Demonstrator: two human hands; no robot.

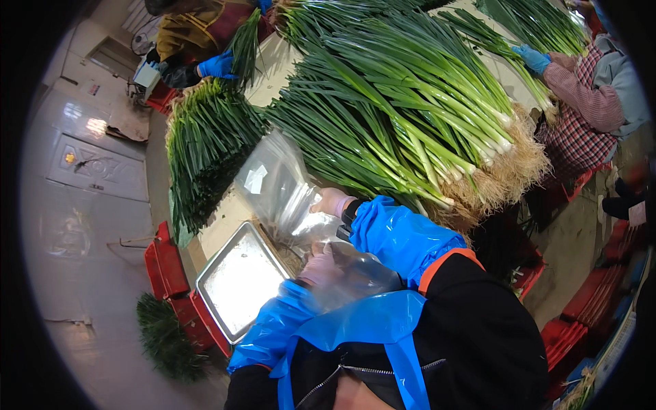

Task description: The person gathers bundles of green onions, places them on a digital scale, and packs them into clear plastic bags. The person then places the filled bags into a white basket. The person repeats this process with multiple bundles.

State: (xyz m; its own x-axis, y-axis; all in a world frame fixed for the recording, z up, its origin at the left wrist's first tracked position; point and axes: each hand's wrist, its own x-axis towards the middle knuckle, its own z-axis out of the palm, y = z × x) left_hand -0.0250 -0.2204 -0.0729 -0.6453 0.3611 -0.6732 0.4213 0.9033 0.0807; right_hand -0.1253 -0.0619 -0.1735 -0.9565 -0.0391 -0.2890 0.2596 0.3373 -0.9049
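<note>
Both my hands, in thin pinkish gloves and blue plastic sleeves, are at a clear plastic bag at the table's near edge. My right hand grips the crumpled film on its upper right side. Lower down, my left hand holds film too, with part of the bag hanging over its wrist. More clear plastic bags with a white sticker lie just beyond. To the left is a shiny metal tray. A large pile of green onions with pale roots lies ahead and to the right.
Upright bundles of green stalks stand at left. A co-worker's blue-gloved hand touches greens at upper left; another co-worker's blue-gloved hand holds stalks at upper right. Red crates stand beside the table at left, more at lower right.
</note>
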